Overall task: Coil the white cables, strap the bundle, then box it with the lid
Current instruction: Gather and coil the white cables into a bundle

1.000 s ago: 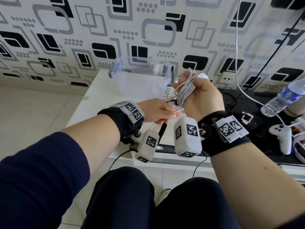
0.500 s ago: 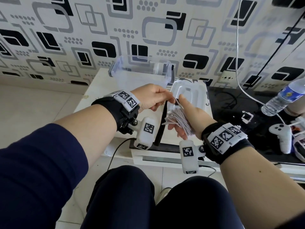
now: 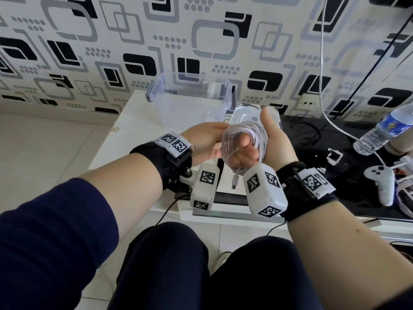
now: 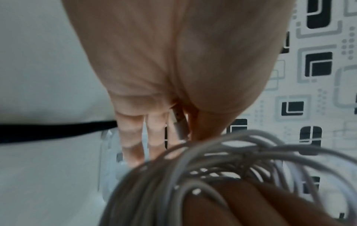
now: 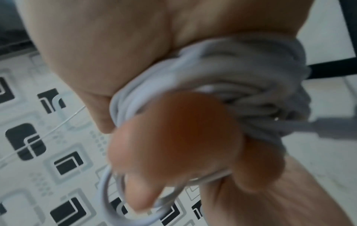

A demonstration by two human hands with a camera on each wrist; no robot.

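Observation:
The white cable coil [image 3: 233,133] is wound round the fingers of my right hand [image 3: 243,148], which is turned palm up above the white table [image 3: 138,121]. Its fingers [image 5: 173,130] curl through the coil [image 5: 231,68]. One plug end [image 3: 234,183] dangles below the hand. My left hand [image 3: 207,139] is against the coil's left side. In the left wrist view its thumb and forefinger pinch a cable connector [image 4: 176,122] beside the coil [image 4: 212,168]. A black strap [image 3: 220,173] shows as a dark strip under the hands; whether it is held is unclear. The clear box [image 3: 156,90] and white lid [image 3: 243,113] lie behind.
A black glass surface [image 3: 312,135] adjoins the table on the right, with a water bottle [image 3: 384,130] and a white game controller [image 3: 380,184] on it. A thin white cord [image 3: 324,86] hangs down the patterned wall near a socket [image 3: 307,104]. My knees are below the table's front edge.
My right hand has turned palm up and lifted with the coil round its fingers. My left hand has moved right, against the coil, and the strap no longer hangs from it in plain sight.

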